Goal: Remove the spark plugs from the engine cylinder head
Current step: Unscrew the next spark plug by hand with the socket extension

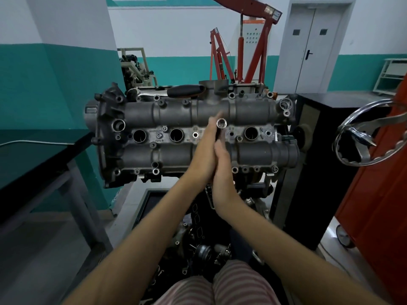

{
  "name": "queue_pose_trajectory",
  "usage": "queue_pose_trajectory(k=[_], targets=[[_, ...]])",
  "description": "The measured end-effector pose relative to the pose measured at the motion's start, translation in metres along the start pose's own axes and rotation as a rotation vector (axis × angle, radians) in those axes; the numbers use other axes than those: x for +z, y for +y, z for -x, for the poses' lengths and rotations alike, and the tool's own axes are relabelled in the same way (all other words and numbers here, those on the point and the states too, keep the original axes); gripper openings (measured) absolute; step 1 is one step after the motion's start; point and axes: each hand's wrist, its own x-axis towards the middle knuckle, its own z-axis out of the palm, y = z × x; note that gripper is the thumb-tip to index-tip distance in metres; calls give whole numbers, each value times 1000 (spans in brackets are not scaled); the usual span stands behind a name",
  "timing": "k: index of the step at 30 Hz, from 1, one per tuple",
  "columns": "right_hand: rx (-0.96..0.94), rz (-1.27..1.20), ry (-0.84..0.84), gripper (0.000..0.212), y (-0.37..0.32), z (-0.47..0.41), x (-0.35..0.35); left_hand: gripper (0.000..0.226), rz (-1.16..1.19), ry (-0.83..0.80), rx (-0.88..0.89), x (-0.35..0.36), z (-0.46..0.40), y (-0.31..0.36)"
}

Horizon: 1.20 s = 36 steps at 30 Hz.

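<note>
Head view: my left hand (pixel 203 148) and right hand (pixel 222 164), palms pressed together, roll the socket (pixel 221 124); three plug wells (pixel 176 135) appear empty.

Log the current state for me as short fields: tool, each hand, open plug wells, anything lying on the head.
tool: socket on a dark shaft, open end toward the camera
left hand: flat against the shaft, fingers straight
right hand: flat against the other side, palms pressed together
open plug wells: three visible
on cylinder head: ratchet handle at far edge
</note>
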Motion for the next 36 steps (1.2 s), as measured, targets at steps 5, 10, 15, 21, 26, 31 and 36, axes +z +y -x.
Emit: queue_pose_trajectory(k=[5,10,15,21,26,31,36], targets=[[9,-109,-13,38,-25,-36,-6,44,179,138,-33,3,23,-20],[23,-173,-18,64,-1,2,-2,49,110,102,24,0,-9,6],[-7,5,-44,62,-14,-24,-5,59,76,73,42,10,13,-11],[-22,-35,102,46,-12,-27,-19,48,196,158,-42,3,10,-12],[41,-137,-50,67,16,13,-1,51,114,51,-9,-1,-11,6],[-26,-191,-1,48,-8,-21,-1,43,3,109,-1,-3,26,-16],[-59,3,137,44,-10,-21,-15,46,110,158,-26,-18,4,3]])
